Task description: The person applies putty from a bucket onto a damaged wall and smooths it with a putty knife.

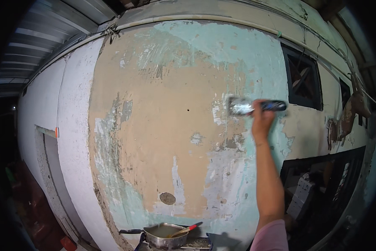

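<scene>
My right hand (261,121) is raised at the right of the wall, closed around the dark handle of a putty knife (241,107) with a wide metal blade. The blade points left and lies on or close to the wall (163,129), over a whitish patch; motion blurs it slightly. Bare tan plaster, pale turquoise paint and grey-white patches cover that wall. A pink sleeve shows at the lower edge on my right arm. My left hand is out of view.
Low in front of the wall stands a metal pan (167,240) with a black handle, a red-handled brush (192,228) leaning in it. A dark window frame (302,77) and a dark opening with white boxes (302,192) lie to the right. A doorway (56,167) is at left.
</scene>
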Demonstrator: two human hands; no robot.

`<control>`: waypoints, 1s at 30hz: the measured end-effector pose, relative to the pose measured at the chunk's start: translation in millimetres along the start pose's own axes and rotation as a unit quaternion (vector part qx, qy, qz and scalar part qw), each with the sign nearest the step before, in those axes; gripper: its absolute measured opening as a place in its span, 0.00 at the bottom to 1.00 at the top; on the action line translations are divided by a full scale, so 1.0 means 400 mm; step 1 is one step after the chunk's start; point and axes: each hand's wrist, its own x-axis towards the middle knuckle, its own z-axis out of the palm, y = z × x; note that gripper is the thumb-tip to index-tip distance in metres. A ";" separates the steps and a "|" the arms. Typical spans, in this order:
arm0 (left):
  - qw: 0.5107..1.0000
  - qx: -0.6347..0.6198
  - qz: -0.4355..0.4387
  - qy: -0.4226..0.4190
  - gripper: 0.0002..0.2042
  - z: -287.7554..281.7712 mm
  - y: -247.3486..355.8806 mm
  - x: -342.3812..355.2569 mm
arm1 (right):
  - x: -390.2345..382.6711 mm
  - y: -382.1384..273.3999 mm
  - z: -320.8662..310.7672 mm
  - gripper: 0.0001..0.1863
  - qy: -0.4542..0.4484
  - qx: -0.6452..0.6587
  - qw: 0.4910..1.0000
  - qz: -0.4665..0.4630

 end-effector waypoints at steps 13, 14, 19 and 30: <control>0.985 0.144 0.085 0.037 0.23 -0.126 -0.205 0.145 | 0.016 -0.028 0.004 0.06 -0.046 -0.040 0.998 0.027; 0.982 0.182 0.046 0.007 0.23 -0.147 -0.211 0.156 | 0.034 -0.034 -0.011 0.06 -0.004 -0.054 0.998 0.021; 0.996 -0.085 0.012 -0.003 0.23 -0.103 -0.181 0.128 | -0.068 -0.026 0.062 0.08 -0.020 0.005 1.000 -0.011; 0.911 0.361 0.199 0.007 0.23 -0.196 -0.273 0.191 | -0.003 -0.024 -0.015 0.07 -0.036 -0.009 0.998 0.055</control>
